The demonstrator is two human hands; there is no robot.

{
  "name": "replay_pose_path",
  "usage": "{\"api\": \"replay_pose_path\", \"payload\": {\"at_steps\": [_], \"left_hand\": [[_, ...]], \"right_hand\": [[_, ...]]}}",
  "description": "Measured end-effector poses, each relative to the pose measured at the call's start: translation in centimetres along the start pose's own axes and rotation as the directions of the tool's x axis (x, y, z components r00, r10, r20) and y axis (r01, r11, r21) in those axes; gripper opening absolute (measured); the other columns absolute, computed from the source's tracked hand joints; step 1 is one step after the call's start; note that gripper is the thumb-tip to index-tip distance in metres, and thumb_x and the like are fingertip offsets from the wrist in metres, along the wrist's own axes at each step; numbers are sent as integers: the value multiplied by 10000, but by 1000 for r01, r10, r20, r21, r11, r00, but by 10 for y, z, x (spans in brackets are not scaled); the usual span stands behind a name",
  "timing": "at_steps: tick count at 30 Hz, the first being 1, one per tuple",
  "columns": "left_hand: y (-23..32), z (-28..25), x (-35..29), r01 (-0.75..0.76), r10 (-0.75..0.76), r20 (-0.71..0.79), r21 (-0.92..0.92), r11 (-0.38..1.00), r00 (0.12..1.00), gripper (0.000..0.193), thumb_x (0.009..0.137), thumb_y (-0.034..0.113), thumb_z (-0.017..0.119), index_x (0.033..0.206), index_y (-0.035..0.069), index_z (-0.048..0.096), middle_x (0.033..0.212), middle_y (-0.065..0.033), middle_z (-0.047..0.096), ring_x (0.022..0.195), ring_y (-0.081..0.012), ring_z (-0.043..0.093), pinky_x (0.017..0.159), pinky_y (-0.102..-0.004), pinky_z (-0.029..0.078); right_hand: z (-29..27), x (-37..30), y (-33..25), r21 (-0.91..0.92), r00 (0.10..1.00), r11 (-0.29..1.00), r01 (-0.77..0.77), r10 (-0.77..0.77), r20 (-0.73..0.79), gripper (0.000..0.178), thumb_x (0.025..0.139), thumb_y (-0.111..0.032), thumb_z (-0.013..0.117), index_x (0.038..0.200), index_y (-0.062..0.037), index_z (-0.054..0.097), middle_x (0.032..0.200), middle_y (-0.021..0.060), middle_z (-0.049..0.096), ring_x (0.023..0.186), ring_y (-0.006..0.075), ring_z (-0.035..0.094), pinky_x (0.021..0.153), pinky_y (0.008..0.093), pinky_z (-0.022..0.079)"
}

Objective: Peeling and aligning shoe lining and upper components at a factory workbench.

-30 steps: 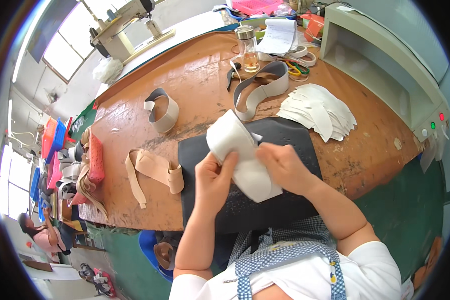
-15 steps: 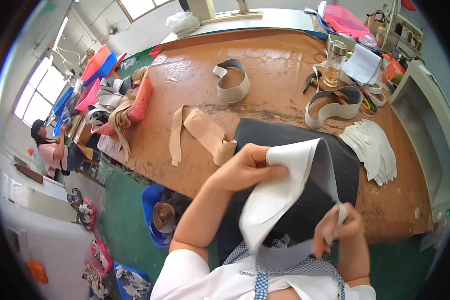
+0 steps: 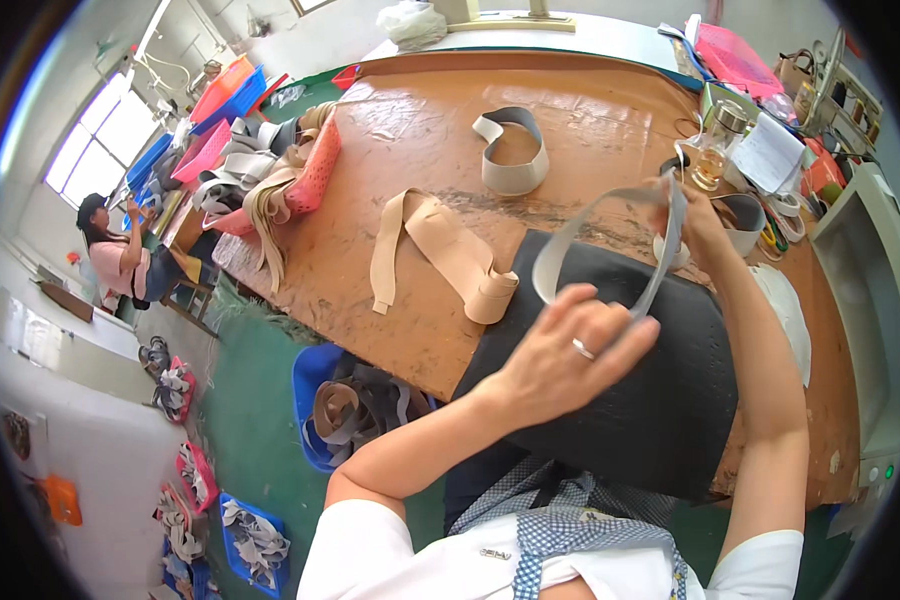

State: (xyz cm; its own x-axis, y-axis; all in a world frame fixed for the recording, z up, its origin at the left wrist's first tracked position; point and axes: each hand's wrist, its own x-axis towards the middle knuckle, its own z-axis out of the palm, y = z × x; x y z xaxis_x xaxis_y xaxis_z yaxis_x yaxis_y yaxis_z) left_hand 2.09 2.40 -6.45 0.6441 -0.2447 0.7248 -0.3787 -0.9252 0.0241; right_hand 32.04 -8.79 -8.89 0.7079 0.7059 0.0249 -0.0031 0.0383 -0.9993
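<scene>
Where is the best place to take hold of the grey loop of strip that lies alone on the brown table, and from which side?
The grey loop stands on its edge, open in the middle and free of other things. Probably best to come from above and pinch one wall between thumb and finger, at the near, thicker side where the strip ends seem to overlap.

The person wears a white short-sleeved shirt [image 3: 370, 555] under a blue-and-white checked apron bib [image 3: 590, 545] with a small tag near the chest. Both forearms are bare. A thin silver ring [image 3: 582, 348] sits on the left hand [image 3: 570, 355].
</scene>
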Motion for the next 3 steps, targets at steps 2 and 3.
{"api": "replay_pose_path", "payload": {"at_steps": [2, 3], "left_hand": [[11, 6, -6, -63, 64, 134, -14, 998, 989, 805, 748, 147, 766, 1472, 129, 414, 1288, -108, 472, 1192, -260, 491, 1156, -507, 337], [10, 8, -10, -67, 77, 192, -60, 996, 978, 825, 774, 140, 731, 1513, 125, 365, 1338, -128, 427, 1231, -275, 461, 1197, -517, 284]], "right_hand": [[-4, 21, 3, 132, 992, 990, 40, -55, 115, 270, 996, -257, 620, 1215, -105, 665, 961, 97, 732, 802, 174, 715, 652, 246, 554], [-4, 26, 0, 75, 989, 997, 12, -23, 144, 293, 974, -247, 656, 1244, -133, 663, 1050, 93, 740, 909, 194, 731, 735, 250, 567]]}}
